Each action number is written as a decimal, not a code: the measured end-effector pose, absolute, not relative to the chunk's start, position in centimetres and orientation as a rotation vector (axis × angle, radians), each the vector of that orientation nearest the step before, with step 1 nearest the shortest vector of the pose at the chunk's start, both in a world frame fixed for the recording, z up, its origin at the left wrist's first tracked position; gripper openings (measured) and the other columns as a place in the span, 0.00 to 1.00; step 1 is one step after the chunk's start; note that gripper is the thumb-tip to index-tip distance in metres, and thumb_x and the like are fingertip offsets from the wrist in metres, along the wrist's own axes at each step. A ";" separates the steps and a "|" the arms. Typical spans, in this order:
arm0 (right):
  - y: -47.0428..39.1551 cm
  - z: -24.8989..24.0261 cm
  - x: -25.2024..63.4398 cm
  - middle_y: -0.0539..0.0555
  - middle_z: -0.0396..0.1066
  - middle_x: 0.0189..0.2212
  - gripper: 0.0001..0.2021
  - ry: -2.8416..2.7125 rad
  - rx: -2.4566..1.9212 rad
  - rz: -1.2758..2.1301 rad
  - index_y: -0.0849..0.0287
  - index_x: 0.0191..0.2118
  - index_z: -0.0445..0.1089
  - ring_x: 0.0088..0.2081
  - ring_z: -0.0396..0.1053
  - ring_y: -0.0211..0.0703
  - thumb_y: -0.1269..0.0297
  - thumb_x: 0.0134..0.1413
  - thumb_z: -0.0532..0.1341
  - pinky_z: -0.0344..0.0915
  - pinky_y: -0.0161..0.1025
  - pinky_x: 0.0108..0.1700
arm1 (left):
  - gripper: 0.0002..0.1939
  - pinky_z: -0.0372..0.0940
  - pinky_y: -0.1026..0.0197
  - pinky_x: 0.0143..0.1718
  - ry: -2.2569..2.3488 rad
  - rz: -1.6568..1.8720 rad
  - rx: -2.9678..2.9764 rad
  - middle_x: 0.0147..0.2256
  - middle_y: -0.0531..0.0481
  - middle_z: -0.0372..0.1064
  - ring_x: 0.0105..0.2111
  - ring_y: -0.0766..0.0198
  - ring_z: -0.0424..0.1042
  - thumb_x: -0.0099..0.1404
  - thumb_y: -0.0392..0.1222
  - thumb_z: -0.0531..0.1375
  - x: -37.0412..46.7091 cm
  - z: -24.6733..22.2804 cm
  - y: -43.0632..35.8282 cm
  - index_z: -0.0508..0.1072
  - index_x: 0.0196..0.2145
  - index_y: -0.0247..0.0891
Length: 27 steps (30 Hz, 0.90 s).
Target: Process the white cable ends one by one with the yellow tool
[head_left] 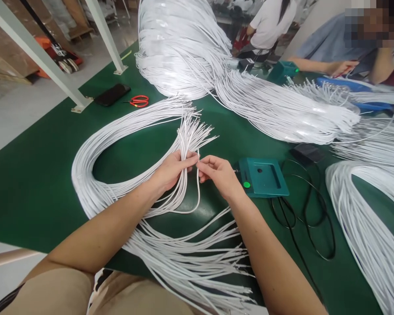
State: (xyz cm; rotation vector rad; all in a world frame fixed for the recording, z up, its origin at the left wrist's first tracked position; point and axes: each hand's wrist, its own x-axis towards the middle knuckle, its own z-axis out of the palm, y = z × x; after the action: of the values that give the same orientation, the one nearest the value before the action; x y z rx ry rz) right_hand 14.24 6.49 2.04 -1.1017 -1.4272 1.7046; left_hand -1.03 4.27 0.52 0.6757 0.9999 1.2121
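My left hand (180,165) is closed around a bunch of white cables (184,142), whose ends fan out above the fingers. Close beside it, my right hand (215,170) pinches a single white cable (198,192) between thumb and fingertips; this cable hangs in a loop below. From the left hand the bundle curves round to the left in a big loop (92,170) on the table. More loose cable ends (200,258) spread out between my forearms. Just right of my right hand sits a green box with a lit green button (264,177).
Behind lies a tall pile of white cables (184,43), with more cable bundles (282,105) to its right. Red-handled scissors (139,101) and a black phone (112,95) lie at back left. Black cords (310,218) trail at right. A co-worker's hand (344,68) shows across the green table (29,188).
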 end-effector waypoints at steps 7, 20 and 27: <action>6.9 2.3 14.9 0.50 0.72 0.22 0.09 -1.555 -1.261 1.493 0.60 0.31 0.73 0.23 0.67 0.34 0.59 0.48 0.64 0.67 0.34 0.29 | 0.19 0.64 0.64 0.36 1.047 1.217 0.674 0.31 0.53 0.69 0.34 0.67 0.73 0.47 0.41 0.71 -1.1 0.1 4.2 0.62 0.26 0.34; 6.7 2.2 14.4 0.49 0.70 0.23 0.14 -1.317 -1.144 1.644 0.60 0.26 0.72 0.26 0.67 0.35 0.54 0.39 0.70 0.67 0.35 0.33 | 0.15 0.59 0.67 0.26 1.096 1.090 1.050 0.28 0.54 0.67 0.27 0.69 0.69 0.52 0.43 0.68 -1.0 -0.4 3.8 0.65 0.31 0.36; 6.6 1.7 14.4 0.47 0.70 0.23 0.09 -1.233 -1.117 1.603 0.60 0.27 0.74 0.24 0.64 0.33 0.59 0.42 0.68 0.64 0.35 0.32 | 0.15 0.59 0.67 0.25 1.179 1.119 1.003 0.28 0.53 0.70 0.28 0.68 0.70 0.51 0.41 0.68 -0.6 -0.5 3.8 0.65 0.31 0.36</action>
State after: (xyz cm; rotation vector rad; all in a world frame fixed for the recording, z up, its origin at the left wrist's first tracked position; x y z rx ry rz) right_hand 14.42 6.61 1.71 -1.1165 -1.2332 1.6033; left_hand -0.58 3.79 -0.51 1.0032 1.1786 1.1188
